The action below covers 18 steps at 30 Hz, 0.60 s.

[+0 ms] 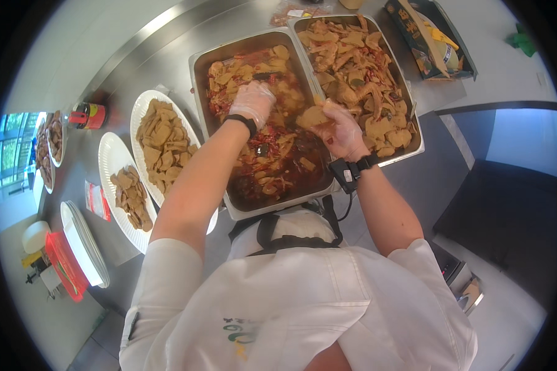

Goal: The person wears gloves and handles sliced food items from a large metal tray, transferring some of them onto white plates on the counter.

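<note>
My left hand (254, 103), in a clear disposable glove, reaches down into a deep steel pan (209, 185) of dark red, oily broth. Its fingertips are hidden, so what they hold does not show. Chilli pieces (271, 139) and pale food slices (281, 52) lie in this broth. My right hand (346, 132), also gloved, is near the rim between the two pans. Flat brownish food slices (314, 118) are gripped in its fingers. Beside it stands a second steel pan (415, 139), heaped with food slices and what look like poultry pieces (350, 95).
On the steel counter (165, 46) to the left are two white oval plates (106, 153) with sliced food. Farther left are a stack of white plates (81, 241), a red tray (65, 264) and a red-labelled jar (89, 116). An open carton (434, 41) stands at upper right.
</note>
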Available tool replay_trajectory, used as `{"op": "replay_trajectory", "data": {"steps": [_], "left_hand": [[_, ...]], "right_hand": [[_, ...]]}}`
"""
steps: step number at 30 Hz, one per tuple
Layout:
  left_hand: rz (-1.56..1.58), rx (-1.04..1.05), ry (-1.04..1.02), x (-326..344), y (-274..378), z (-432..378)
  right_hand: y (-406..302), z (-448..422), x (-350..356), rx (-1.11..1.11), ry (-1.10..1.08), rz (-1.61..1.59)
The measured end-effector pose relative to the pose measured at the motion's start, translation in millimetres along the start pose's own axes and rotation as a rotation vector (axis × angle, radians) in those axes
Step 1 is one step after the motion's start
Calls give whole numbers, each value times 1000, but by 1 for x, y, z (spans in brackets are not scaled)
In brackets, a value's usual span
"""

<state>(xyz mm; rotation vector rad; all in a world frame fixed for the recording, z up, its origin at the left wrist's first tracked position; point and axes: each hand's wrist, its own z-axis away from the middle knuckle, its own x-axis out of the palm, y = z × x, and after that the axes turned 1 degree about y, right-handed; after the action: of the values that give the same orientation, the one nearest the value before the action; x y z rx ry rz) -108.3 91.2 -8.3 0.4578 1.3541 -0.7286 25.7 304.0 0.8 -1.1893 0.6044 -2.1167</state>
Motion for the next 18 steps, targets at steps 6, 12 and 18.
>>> {"op": "replay_trajectory", "data": {"steps": [6, 12, 18], "left_hand": [[2, -11, -66, -6, -6, -23], [107, 133, -51, 7, -18, -23], [66, 1, 70, 15, -11, -35]], "right_hand": [[18, 13, -5, 22, -159, -356], [25, 16, 3, 158, -204, -320], [28, 21, 4, 177, -200, -274]]}}
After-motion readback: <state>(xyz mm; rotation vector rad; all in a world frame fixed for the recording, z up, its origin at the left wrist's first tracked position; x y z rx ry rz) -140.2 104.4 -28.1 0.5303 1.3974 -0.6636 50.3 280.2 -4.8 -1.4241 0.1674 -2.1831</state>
